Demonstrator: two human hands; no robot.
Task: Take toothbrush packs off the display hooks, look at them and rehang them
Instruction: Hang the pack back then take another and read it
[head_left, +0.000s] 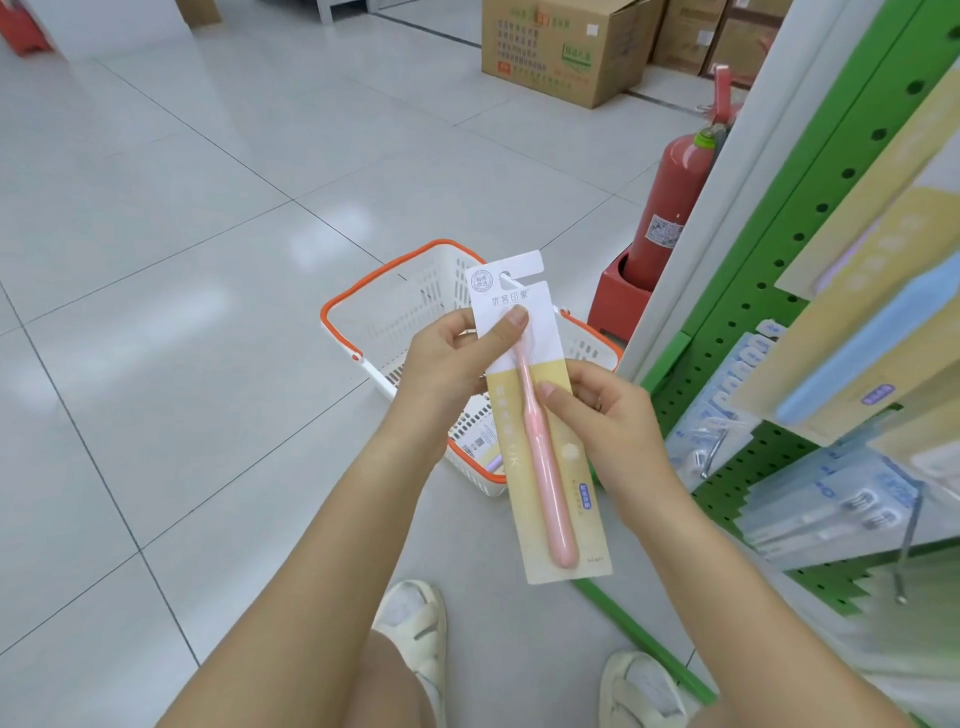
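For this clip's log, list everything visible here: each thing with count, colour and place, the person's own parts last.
Carded pink toothbrush pack: one, yellow-and-white card, held in both hands at centre.
White plastic basket with orange rim: one, on the floor behind the pack.
Red fire extinguisher: one, in a red stand beside the rack's end.
Green pegboard display rack: one, at right.
Hanging toothbrush packs: several, yellow and pale blue, on the rack's hooks.
Brown cardboard boxes: several, on the floor at top.
White shoes: two, bottom.
Left hand: pinches the card's top.
Right hand: holds the card's right edge.
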